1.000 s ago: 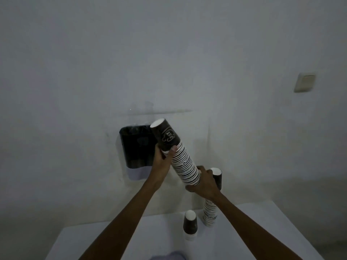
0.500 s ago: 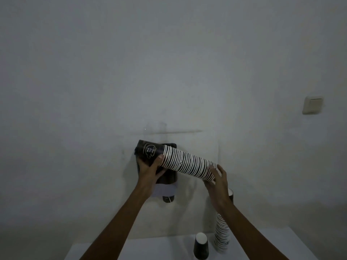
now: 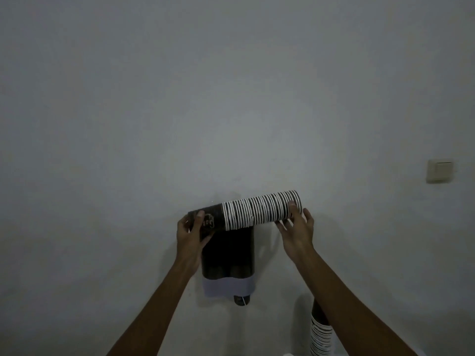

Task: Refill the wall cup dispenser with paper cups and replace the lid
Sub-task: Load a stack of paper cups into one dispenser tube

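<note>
**Status: cup stack raised to the dispenser, not yet loaded**

You held the long nested stack of dark paper cups with white rim bands [image 3: 259, 211] nearly level, across the top of the dark, double-tube wall cup dispenser with its pale lower band [image 3: 227, 265]. The stack was in front of and just above the dispenser's upper edge; no part of it had entered a tube.

Your left hand [image 3: 191, 236] was closed around the dark base end of the stack, thumb on the front face beside the printed logo. Your right hand [image 3: 295, 228] was largely open, fingers [image 3: 291, 205] spread against the open-mouth end, supporting it rather than clamping it.

Judged from this position, the refill proper was not begun. Remaining steps: stand the stack upright, lower it into a tube, then fit the lid. A single cup bottom [image 3: 241, 300] protruded below the pale band, so at least one tube appeared to hold stock.

Limits of the view:
- The dispenser's top opening was covered by the stack; you could not confirm which tube was open or empty.
- No lid was visible anywhere.
- A second stack of banded cups [image 3: 321, 332] stood at lower right, partly behind your right forearm and cut off by the frame edge.
- Low light obscured the contents of the dark tubes.
</note>
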